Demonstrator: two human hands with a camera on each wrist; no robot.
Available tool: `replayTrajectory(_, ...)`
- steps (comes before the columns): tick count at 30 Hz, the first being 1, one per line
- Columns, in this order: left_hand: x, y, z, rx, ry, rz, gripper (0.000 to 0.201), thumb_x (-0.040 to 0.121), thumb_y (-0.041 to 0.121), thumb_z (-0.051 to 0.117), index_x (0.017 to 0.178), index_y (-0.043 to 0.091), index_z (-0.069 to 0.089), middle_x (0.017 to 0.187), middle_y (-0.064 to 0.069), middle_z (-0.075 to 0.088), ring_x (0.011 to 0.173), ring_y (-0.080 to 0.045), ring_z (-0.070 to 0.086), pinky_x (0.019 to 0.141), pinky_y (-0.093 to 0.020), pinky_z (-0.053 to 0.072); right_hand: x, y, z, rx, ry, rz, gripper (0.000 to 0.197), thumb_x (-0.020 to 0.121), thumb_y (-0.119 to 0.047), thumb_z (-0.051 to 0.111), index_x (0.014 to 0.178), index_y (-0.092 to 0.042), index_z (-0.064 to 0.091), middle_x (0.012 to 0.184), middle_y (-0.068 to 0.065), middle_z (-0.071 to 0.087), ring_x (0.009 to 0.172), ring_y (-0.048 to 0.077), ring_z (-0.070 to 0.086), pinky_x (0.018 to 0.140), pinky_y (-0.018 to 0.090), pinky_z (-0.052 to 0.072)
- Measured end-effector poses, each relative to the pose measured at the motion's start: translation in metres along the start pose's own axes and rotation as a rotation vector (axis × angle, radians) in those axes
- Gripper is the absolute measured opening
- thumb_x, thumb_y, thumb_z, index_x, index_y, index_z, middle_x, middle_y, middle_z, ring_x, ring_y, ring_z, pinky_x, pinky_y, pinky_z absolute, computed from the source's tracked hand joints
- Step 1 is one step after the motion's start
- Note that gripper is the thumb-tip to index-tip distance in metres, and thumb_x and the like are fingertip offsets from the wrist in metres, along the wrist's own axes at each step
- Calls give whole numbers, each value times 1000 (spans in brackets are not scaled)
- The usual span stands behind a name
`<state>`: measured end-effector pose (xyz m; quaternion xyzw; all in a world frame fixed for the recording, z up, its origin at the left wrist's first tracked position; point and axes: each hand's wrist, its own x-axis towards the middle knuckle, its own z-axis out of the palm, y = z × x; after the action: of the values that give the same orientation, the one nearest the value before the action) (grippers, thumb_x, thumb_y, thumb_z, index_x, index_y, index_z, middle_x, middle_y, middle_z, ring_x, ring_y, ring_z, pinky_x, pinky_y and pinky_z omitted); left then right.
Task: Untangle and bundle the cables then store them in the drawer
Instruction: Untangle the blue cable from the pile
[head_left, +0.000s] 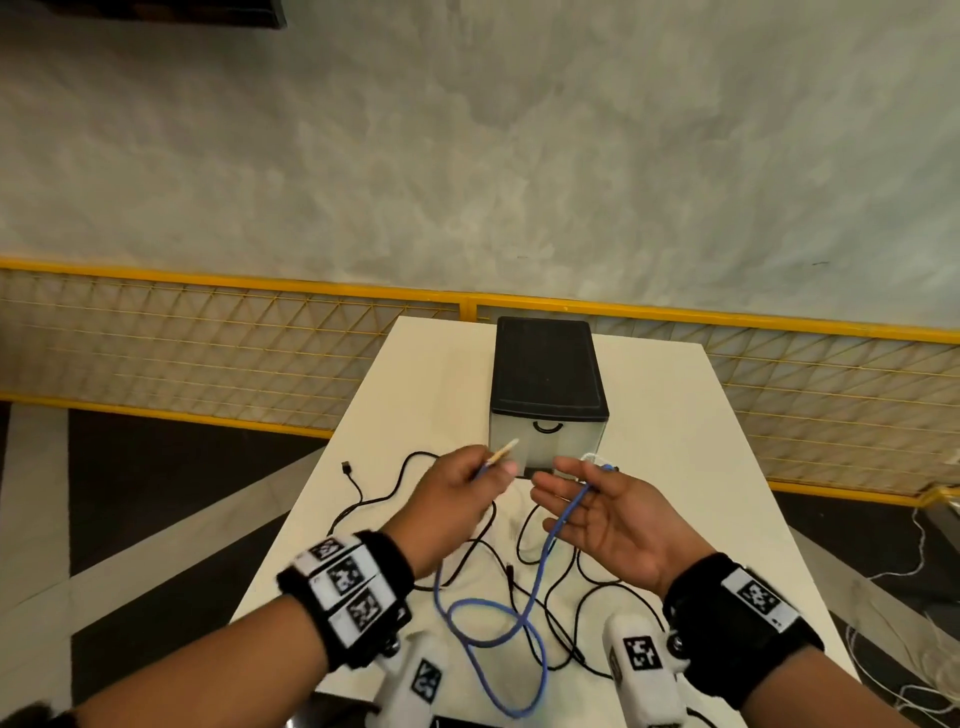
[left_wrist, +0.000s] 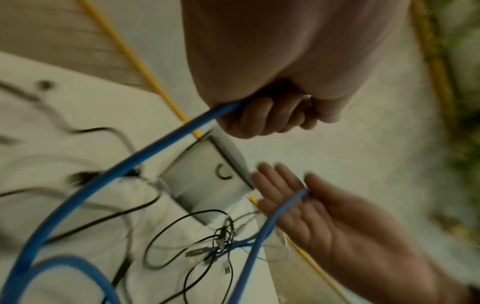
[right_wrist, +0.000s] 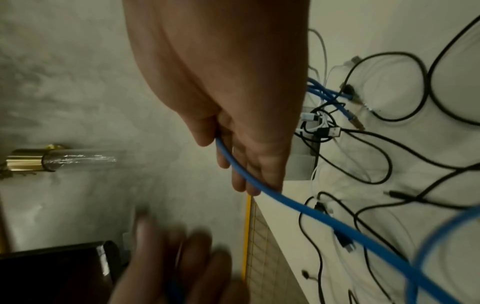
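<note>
Blue cable (head_left: 524, 618) is up off the white table (head_left: 675, 441), strung between both hands in front of the drawer unit (head_left: 548, 395). Left hand (head_left: 457, 499) pinches it near one end, fingers curled round it; the pale connector tip (head_left: 506, 449) sticks out past the fingertips toward the drawer front. Right hand (head_left: 618, 514) is palm-up, fingers mostly straight, cable lying across the palm and pinned under the thumb near its tip. Between the hands the cable hangs down and forms a loose loop low over the near edge of the table.

Black cables (head_left: 395, 493) are spread over the table under and around the hands, still tangled, several crossing each other. One USB plug (head_left: 347, 467) lies free toward the left edge. A white cable (head_left: 597, 460) sits just behind the right fingertips, close to the base of the drawer unit.

Drawer unit: black top, pale translucent front with a curved black handle (head_left: 546, 427), drawer closed. It sits mid-table, toward the far end. Yellow mesh railing (head_left: 260, 338) runs behind the table.
</note>
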<state>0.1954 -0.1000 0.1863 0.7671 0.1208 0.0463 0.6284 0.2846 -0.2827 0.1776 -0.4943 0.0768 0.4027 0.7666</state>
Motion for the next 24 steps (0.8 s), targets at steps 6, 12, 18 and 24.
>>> replayTrajectory(6,14,11,44,122,-155,81,9,78,26,71,87,26,68,81,2,70,79,-18,70,82,-41,59,-9,7,20,-39,-93,-10,31,99,-28,41,108,-10,65,99,11,72,90,23,66,89,43,49)
replayTrajectory(12,-2,9,35,-46,-262,10,17,87,-2,66,76,11,61,59,12,58,47,4,51,53,-12,44,-6,3,11,31,-88,27,41,100,-38,42,117,-8,63,104,17,69,85,28,67,80,44,53)
replayTrajectory(18,-32,1,-5,53,-523,-161,16,78,16,76,72,24,63,73,1,70,57,-12,52,47,-23,33,7,-4,1,138,1,-15,17,95,-13,51,100,-3,64,86,14,75,78,27,75,67,40,61)
replayTrajectory(24,-47,-18,-27,242,-705,-317,18,76,25,81,72,29,64,71,12,65,56,-7,49,53,-25,37,11,-9,-3,199,46,-12,28,100,-18,44,85,-8,65,87,15,76,79,28,76,68,46,62)
